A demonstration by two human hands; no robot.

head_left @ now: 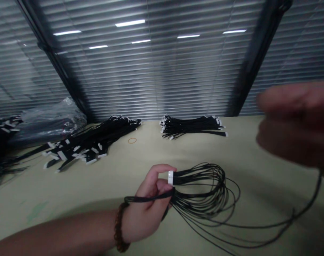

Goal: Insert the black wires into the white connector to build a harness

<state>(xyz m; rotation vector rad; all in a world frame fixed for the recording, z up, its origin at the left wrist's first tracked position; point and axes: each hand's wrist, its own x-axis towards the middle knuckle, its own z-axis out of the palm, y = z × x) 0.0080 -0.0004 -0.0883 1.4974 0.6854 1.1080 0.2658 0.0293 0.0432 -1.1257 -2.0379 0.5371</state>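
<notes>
You have the black wire harness (196, 195) in front of you at the lower centre of the view, mostly to the right of your left hand (143, 220). Its white connector (170, 177) is pinched between that hand's thumb and index finger, and a gathered strand passes across the palm side toward the wrist. From the connector, the wires loop outward and turn back beneath the grip; several longer ones sweep right, toward the lower edge of your right hand (298, 124).

Your left forearm enters from the lower left, nearly level, with a beaded bracelet (119, 227) at the wrist. Your right hand is raised at the right edge, near the camera and blurred, fingers apparently curled; whether it grips the wires cannot be told.

Beyond your hands, on the table (148, 153), lie a tidy cable bundle (194, 123), a looser cable pile (98, 137) and, between them, a rubber band (129, 140)
</notes>
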